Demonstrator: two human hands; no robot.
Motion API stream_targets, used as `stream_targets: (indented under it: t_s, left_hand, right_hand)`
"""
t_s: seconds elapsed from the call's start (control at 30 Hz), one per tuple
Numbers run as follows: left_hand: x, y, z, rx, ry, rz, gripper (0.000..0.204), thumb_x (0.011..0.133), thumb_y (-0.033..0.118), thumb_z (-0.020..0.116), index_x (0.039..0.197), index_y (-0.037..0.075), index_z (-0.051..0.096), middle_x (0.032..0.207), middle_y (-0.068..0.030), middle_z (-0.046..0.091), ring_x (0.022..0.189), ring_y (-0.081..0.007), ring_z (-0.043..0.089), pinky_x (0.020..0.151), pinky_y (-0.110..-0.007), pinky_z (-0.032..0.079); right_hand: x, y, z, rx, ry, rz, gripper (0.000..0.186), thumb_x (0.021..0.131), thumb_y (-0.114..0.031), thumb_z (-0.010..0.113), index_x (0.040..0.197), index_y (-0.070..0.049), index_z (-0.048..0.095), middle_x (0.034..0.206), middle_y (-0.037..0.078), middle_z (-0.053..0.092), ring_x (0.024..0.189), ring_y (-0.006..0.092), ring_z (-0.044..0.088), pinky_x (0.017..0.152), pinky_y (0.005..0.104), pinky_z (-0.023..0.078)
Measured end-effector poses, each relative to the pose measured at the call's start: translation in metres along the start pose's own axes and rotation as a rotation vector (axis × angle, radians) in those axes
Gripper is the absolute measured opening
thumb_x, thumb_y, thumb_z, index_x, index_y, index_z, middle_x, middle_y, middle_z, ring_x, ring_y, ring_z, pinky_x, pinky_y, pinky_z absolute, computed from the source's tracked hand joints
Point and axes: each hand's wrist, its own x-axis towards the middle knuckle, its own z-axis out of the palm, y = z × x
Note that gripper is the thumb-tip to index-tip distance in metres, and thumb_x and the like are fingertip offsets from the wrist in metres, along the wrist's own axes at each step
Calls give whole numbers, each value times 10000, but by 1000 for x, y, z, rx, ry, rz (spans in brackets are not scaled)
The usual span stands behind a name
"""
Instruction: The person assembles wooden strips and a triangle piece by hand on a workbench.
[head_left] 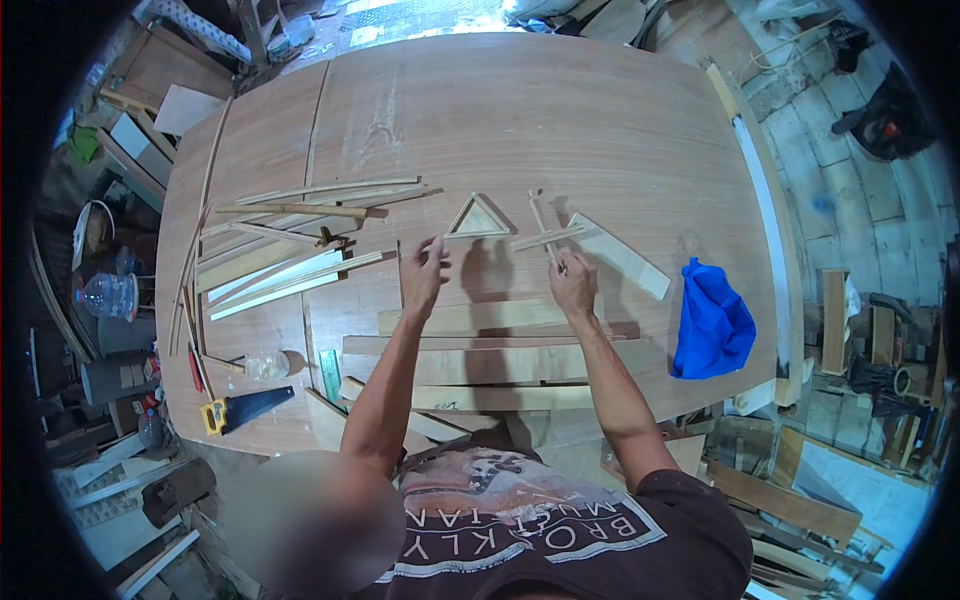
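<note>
My right hand [573,283] is closed around the near end of a thin wooden strip [537,212]. A second short strip [540,240] lies across it, its right end by a pale flat board [622,258]. To the left, my left hand [425,272] hovers over the table with fingers apart, holding nothing I can see. Just beyond it lies a small wooden triangle frame [478,217] made of joined strips. Whether the two crossing strips are fixed together cannot be made out.
Several long strips [300,210] are piled at the left of the wooden table [500,110]. Boards [480,360] lie along the near edge. A handsaw [245,408], a clear jar [267,366] and a green ruler-like piece [330,375] sit near left; a blue cloth bag [712,322] lies right.
</note>
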Motion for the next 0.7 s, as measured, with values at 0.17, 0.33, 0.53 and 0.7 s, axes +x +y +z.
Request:
stream_targets:
  t_s: [0.17,0.33,0.53,0.7]
  left_hand:
    - [-27,-18,-65,181,119,61,368,942,310,568,1178,28,582,914,-80,657,764,-132,620,572,-255,495]
    - [-72,-47,-123,276,257,16,343,939,276,569,1174,26,588,913,-77,661,772,-137,630,566,-255,494]
    - [-120,-63,-152,258,380,-103,325,929,269,588,1144,25,599,914,-65,661,777,-137,638,566,-243,484]
    - [-128,-74,-152,318,389,-142,329,914,242,598,1141,3,607,922,-94,662,742,-145,633,561,-254,482]
  right_hand:
    - [39,11,47,-132,31,98,156,804,-188,628,784,-34,624,789,147,636,777,333,612,718,454,427]
    - [70,25,81,-276,39,217,188,814,-261,636,791,-77,663,858,132,665,842,316,629,783,477,411]
    - [102,29,92,-360,-1,288,181,820,-242,634,859,-79,701,917,122,675,927,300,629,859,486,394]
    - [111,31,100,-414,-98,328,201,826,-277,648,885,-95,711,941,109,678,979,286,615,894,482,375]
